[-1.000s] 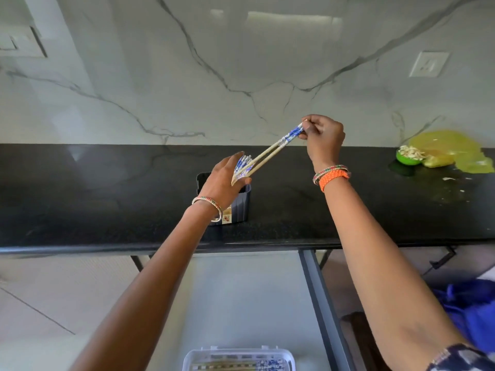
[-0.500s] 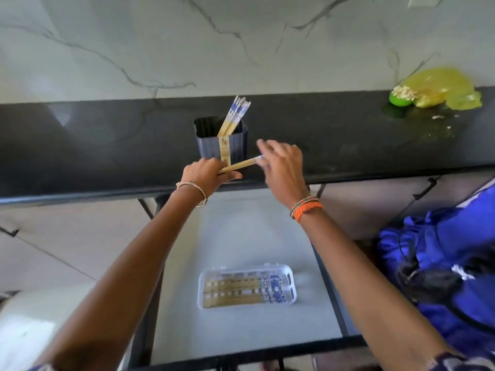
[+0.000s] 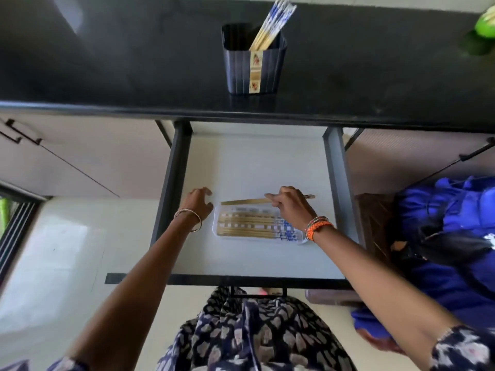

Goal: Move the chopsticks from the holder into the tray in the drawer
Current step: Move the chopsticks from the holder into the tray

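A dark ribbed holder (image 3: 254,66) stands on the black counter with several blue-and-white chopsticks (image 3: 273,25) leaning in it. Below, the open drawer (image 3: 257,162) holds a clear plastic tray (image 3: 216,223) with several chopsticks lying flat in it. My right hand (image 3: 293,206) is shut on a pair of wooden chopsticks (image 3: 245,201), held level just over the tray's far edge. My left hand (image 3: 198,203) hovers at the tray's left end with its fingers apart, holding nothing.
The drawer's dark side rails (image 3: 171,178) frame the pale drawer floor. A blue bag (image 3: 452,236) lies at the right on a wooden stool. A green object (image 3: 486,24) sits at the counter's far right. Cabinet handles (image 3: 20,132) show at the left.
Both hands came down from the counter into the drawer. The right hand carried the pair of chopsticks to the tray, and the left hand let go of them.
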